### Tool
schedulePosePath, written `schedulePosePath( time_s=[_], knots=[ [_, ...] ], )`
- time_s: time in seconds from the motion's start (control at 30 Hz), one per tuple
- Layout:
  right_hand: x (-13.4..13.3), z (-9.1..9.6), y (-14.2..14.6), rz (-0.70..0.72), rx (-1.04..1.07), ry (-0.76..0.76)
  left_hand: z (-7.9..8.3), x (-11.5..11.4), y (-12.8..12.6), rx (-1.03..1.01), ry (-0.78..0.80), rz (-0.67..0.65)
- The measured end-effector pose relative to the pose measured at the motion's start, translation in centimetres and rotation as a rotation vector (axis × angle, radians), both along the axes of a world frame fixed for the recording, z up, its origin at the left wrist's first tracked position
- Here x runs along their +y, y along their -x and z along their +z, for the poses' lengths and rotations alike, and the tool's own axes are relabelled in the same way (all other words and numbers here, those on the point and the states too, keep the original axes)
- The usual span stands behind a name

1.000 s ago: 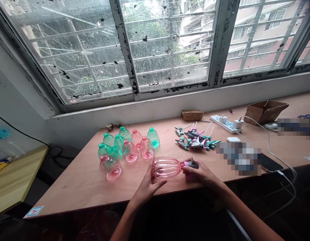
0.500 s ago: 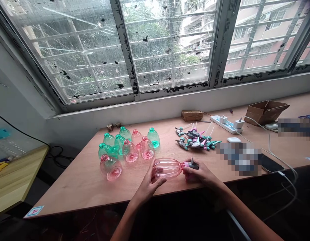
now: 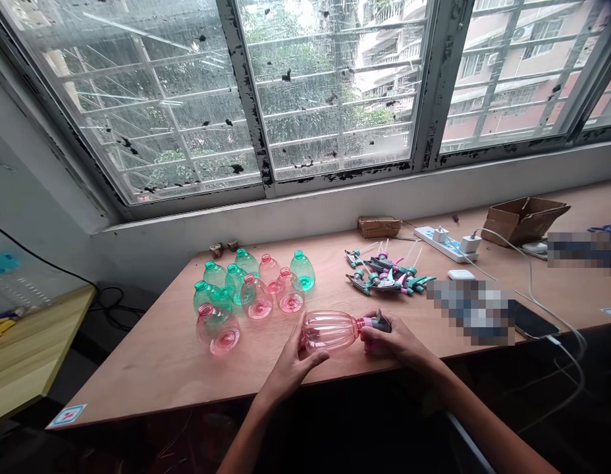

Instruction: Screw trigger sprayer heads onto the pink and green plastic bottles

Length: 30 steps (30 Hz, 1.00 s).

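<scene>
- Lower centre of the frame: the left hand (image 3: 292,359) cups the wide end of a translucent pink plastic bottle (image 3: 330,330), held sideways.
- The right hand (image 3: 387,339) grips its grey plastic spray head (image 3: 382,323).
- Keeping both aligned should help avoid cross-threading.

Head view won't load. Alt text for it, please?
The left hand cups the base of a pink bottle held sideways while the right hand grips the spray head at its neck. On the wooden table, pink and green bottles stand to the left; spray heads lie piled beyond.
</scene>
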State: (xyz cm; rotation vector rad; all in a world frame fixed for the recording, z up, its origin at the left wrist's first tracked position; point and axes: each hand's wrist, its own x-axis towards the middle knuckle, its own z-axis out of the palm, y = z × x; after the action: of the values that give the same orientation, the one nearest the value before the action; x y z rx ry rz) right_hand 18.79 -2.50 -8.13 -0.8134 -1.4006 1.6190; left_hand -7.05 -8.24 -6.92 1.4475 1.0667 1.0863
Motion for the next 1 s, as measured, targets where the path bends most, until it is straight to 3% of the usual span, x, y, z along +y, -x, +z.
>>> schedulePosePath(
  time_s=[0.43,0.67,1.0],
  knots=[
    [0.07,-0.03,-0.13,-0.01,0.026,0.017,-0.14,0.06,0.2,-0.038,0.011,-0.038],
    [0.01,0.08,0.03,-0.025,0.053,0.032,-0.22,-0.15,0.23,0.043,-0.057,-0.016],
    [0.07,0.01,-0.04,-0.019,0.048,0.021,-0.14,0.07,0.17,-0.006,0.002,-0.032]
  ],
)
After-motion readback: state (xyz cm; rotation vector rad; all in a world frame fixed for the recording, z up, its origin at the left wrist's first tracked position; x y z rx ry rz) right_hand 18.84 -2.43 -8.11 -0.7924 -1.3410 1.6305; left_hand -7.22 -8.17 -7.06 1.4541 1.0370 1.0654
